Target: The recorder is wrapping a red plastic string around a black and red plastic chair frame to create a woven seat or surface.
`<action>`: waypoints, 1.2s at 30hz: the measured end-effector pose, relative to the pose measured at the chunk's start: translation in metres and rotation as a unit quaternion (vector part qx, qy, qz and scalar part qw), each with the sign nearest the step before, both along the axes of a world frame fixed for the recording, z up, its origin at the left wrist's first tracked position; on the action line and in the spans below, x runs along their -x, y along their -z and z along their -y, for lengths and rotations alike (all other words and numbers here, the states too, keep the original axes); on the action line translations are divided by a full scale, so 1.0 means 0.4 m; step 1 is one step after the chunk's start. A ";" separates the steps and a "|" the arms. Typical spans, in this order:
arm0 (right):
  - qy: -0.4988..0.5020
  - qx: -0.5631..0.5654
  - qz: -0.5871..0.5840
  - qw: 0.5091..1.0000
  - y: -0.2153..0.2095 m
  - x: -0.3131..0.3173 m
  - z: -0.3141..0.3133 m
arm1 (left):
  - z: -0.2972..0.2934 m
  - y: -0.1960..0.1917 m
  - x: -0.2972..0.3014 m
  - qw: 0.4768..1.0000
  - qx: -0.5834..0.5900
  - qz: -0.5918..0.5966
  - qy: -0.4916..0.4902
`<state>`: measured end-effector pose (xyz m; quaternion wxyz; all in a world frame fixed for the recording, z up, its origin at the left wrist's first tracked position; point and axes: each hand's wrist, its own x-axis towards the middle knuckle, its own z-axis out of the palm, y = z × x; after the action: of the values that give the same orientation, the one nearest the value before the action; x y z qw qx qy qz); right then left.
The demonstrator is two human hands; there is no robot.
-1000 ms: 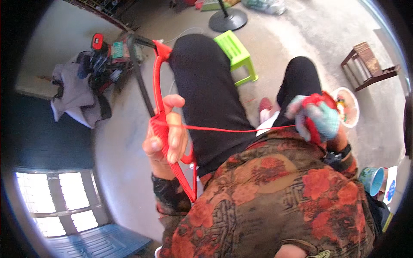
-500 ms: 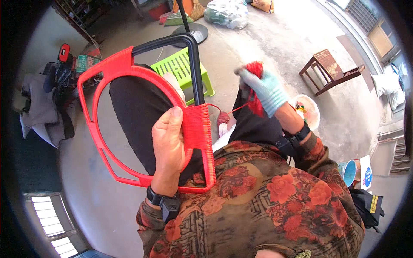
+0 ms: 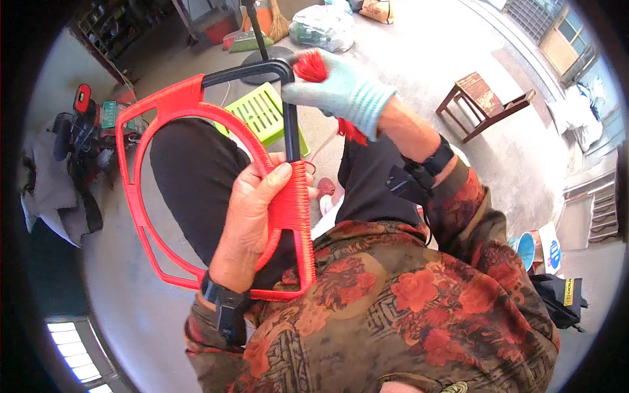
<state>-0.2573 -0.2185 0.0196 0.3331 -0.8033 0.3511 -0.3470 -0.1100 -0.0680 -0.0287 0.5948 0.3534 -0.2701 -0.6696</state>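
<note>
My bare left hand (image 3: 249, 206) grips a frame (image 3: 298, 219) by its right side, thumb in front and fingertips showing behind the edge. The frame has a ring inside an angular outline. Red cord is wound tightly over most of it, while a bare black bar (image 3: 244, 69) shows along its upper right. At that bar's corner is my right hand (image 3: 341, 88), in a pale blue glove, closed around a bundle of red cord (image 3: 309, 67). Part of the bundle sticks out below the palm. The gloved fingertips are partly hidden behind the bar. Both of my wrists wear black straps.
A green plastic stool (image 3: 259, 118) stands just beyond the frame. Farther right is a small wooden chair (image 3: 481, 98). A black round-based stand (image 3: 257, 33) and a clear bag (image 3: 321, 29) are at the back. A blue bucket (image 3: 524, 250) sits at the lower right.
My right hand has swung left with the cord bundle, from out over the right knee to the frame's upper right corner. My left hand keeps its hold on the frame.
</note>
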 end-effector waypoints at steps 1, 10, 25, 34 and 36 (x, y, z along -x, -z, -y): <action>0.006 -0.038 -0.061 0.997 0.023 0.040 0.026 | 0.014 -0.011 -0.008 1.000 -0.007 0.025 0.007; -0.066 0.067 -0.526 0.845 0.199 0.207 0.036 | 0.049 0.020 -0.013 0.996 -0.022 0.064 -0.063; -0.097 0.516 -0.264 0.809 -0.005 -0.073 -0.032 | 0.081 0.018 0.032 0.973 0.100 0.085 -0.192; -0.122 0.335 -0.096 0.929 0.011 0.004 -0.009 | 0.093 0.051 0.016 0.986 0.087 0.049 -0.131; -0.159 0.394 -0.109 0.899 0.016 0.000 -0.015 | 0.086 0.034 0.035 0.977 0.072 0.087 -0.183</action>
<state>-0.2572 -0.2123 0.0130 -0.0002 -0.9468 0.0872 -0.3099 -0.1240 -0.1024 -0.0423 0.7056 0.4098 -0.2989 -0.4948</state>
